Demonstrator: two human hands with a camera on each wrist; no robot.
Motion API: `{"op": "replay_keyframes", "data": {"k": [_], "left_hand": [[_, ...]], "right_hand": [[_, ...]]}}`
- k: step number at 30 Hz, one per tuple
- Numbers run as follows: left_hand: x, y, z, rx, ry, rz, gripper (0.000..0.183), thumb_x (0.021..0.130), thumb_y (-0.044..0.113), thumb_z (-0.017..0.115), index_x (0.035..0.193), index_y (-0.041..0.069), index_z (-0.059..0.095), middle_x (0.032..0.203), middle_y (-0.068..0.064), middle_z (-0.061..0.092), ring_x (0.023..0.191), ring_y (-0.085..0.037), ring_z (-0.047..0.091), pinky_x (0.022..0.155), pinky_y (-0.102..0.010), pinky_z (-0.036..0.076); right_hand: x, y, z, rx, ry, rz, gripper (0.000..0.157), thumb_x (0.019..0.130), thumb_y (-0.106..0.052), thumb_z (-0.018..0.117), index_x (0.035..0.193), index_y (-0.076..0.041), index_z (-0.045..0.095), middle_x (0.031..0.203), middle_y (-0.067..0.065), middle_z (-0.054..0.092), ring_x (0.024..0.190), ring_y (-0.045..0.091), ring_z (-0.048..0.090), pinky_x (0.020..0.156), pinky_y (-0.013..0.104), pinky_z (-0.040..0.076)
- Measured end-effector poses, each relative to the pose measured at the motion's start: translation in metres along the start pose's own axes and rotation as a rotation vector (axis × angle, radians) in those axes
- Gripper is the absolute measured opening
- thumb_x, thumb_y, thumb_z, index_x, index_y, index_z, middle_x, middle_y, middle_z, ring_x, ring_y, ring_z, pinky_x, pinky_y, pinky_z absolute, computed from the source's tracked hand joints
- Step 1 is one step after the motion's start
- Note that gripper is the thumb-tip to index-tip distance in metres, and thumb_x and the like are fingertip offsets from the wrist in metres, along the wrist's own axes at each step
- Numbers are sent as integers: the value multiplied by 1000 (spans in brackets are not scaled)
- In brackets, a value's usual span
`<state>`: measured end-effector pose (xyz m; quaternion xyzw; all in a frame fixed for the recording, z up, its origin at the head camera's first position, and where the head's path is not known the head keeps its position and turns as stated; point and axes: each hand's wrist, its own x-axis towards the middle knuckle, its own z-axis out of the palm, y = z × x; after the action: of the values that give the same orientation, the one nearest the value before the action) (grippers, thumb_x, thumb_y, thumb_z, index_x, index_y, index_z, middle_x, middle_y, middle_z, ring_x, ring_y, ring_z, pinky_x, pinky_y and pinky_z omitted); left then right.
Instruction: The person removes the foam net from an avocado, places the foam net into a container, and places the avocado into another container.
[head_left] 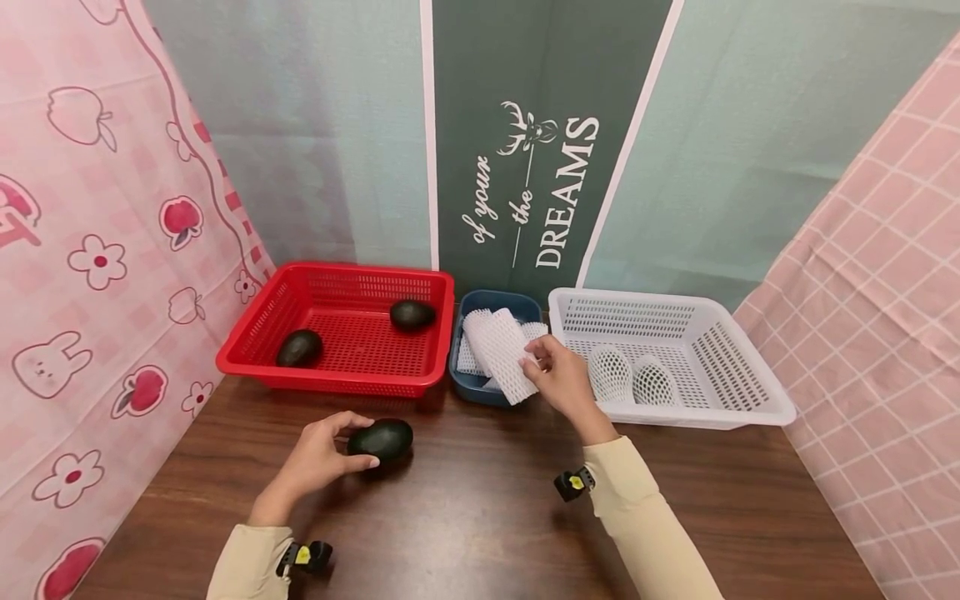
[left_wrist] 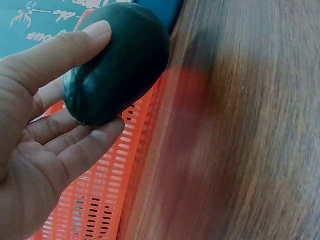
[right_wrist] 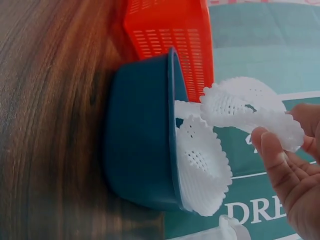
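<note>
My left hand (head_left: 322,454) grips a dark green avocado (head_left: 386,440) over the wooden table, in front of the red basket (head_left: 337,382). In the left wrist view the thumb lies along one side of the avocado (left_wrist: 120,65) and the fingers curl under its end. My right hand (head_left: 558,375) pinches the edge of a white foam net sleeve (head_left: 504,350) over the blue bin (head_left: 480,390). More foam sleeves (right_wrist: 202,165) lie in that bin, as the right wrist view shows. Two other avocados (head_left: 412,314) rest apart inside the red basket.
A white basket (head_left: 720,417) stands on the right, holding two avocados in foam net sleeves (head_left: 654,383). The blue bin sits between the two baskets. Behind them hangs a green printed cloth (head_left: 345,125), with pink cloths (head_left: 892,292) at both sides.
</note>
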<state>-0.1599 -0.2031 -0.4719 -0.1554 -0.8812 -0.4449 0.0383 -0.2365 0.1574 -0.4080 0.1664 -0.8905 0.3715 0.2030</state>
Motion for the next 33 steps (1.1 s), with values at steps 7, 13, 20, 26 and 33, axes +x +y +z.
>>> {"op": "replay_keyframes", "data": {"k": [7, 13, 20, 26, 33], "left_hand": [[-2, -1, -5, 8, 8, -8, 47, 62, 21, 87, 103, 10, 67, 99, -3, 66, 84, -19, 64, 70, -30, 52], [-5, 0, -10, 17, 15, -40, 47, 62, 20, 87, 104, 12, 67, 99, -2, 66, 84, -18, 64, 70, -32, 52], [-10, -5, -16, 28, 24, -56, 47, 62, 21, 87, 104, 12, 67, 100, -2, 66, 86, -20, 63, 71, -32, 52], [-14, -6, -23, 47, 47, -58, 46, 62, 21, 87, 103, 11, 67, 98, -5, 67, 82, -20, 65, 68, -32, 52], [-19, -9, -29, 78, 58, -80, 48, 61, 21, 88, 103, 10, 67, 98, -6, 67, 80, -20, 65, 69, -34, 53]], "right_hand": [[8, 1, 11, 60, -38, 116, 19, 80, -7, 70, 95, -1, 60, 86, 13, 65, 72, 21, 62, 62, 35, 49], [17, -2, 20, 125, -66, 191, 24, 80, -6, 70, 101, 1, 60, 94, 17, 64, 79, 24, 64, 67, 36, 52], [25, -3, 28, 153, -85, 237, 30, 80, -6, 69, 107, 2, 58, 99, 19, 63, 85, 27, 64, 72, 38, 52], [29, -4, 29, 99, -128, 240, 42, 82, -10, 68, 119, 1, 53, 114, 21, 58, 100, 33, 59, 81, 43, 49], [28, -5, 25, 56, -100, 195, 39, 81, -10, 68, 116, 2, 56, 114, 22, 56, 101, 38, 55, 80, 46, 47]]}}
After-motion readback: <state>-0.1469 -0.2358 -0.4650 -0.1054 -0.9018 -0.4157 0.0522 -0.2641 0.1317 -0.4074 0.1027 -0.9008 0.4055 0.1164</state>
